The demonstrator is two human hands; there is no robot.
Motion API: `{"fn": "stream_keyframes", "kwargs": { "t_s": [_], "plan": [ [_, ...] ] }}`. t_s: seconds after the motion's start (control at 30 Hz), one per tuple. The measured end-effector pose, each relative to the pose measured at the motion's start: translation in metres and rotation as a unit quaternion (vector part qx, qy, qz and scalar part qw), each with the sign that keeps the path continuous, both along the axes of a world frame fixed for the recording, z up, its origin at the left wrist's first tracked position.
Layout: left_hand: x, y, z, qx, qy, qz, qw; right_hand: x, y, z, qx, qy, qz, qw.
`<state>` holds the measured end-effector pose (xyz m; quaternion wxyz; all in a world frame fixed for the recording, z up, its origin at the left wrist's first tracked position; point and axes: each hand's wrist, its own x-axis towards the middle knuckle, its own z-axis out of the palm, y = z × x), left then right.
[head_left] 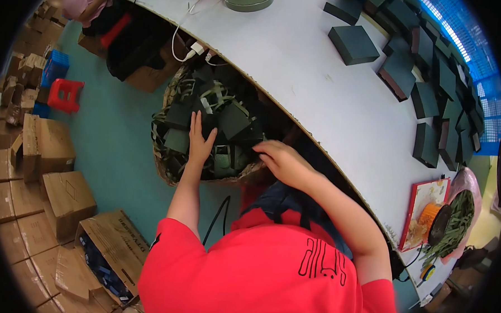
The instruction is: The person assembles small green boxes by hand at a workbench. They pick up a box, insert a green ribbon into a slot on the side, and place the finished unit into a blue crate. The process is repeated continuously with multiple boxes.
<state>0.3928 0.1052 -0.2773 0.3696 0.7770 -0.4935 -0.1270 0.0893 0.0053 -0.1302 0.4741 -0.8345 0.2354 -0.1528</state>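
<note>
Your left hand (199,142) is spread, thumb apart, over the dark green boxes (234,120), with no visible hold; your right hand (285,162) is half curled at the near right corner of the bin (254,173), and whether it pinches anything cannot be told. The boxes lie heaped inside with green straps (183,89). They look light, stiff and smooth; grip opposite sides, sparing corners. Further boxes (426,100) crowd the right edge of the desk (282,68)
</note>
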Motion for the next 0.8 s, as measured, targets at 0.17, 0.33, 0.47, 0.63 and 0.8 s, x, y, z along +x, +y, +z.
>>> {"fn": "stream_keyframes", "kwargs": {
  "t_s": [0.17, 0.33, 0.47, 0.63, 0.8],
  "plan": [
    [-0.002, -0.042, -0.007, 0.005, -0.005, 0.058, 0.998, -0.059, 0.029, 0.021, 0.114, -0.006, -0.117, 0.987],
    [-0.011, -0.079, 0.0, 0.166, -0.105, 0.073, 0.978, -0.108, 0.059, 0.012, 0.238, -0.051, -0.261, 0.934],
    [0.005, -0.094, 0.001, 0.235, -0.102, 0.063, 0.965, -0.135, 0.069, 0.024, 0.326, -0.11, -0.35, 0.871],
    [0.038, -0.074, 0.082, 0.407, -0.193, -0.071, 0.89, -0.162, 0.086, 0.078, 0.137, -0.096, -0.3, 0.939],
    [-0.107, -0.101, 0.265, 0.307, 0.2, -0.418, 0.831, -0.203, 0.104, 0.095, 0.094, -0.099, -0.372, 0.918]
  ]
}}
